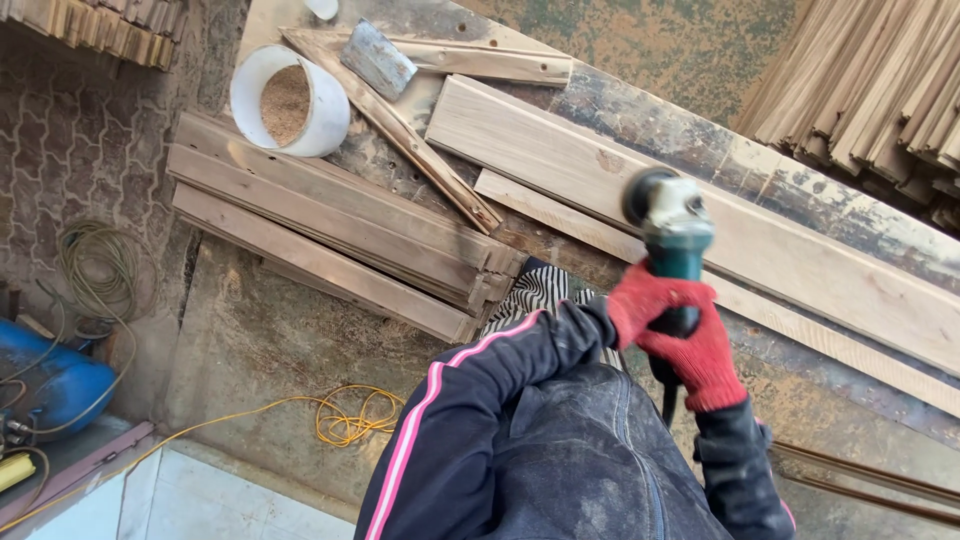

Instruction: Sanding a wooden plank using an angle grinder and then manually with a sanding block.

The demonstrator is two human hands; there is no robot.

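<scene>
Gripping a teal angle grinder [672,240], both red-gloved hands, left hand [640,300] and right hand [700,360], are clamped on its body above a long plank [800,250].

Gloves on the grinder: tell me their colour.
Red, both gloves, gripping the green grinder; head view shows them best.

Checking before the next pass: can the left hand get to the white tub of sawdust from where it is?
Probably not without letting go: the left hand grips the grinder together with the right hand, and the tub lies off to the far left, beyond the stacked planks.
</scene>
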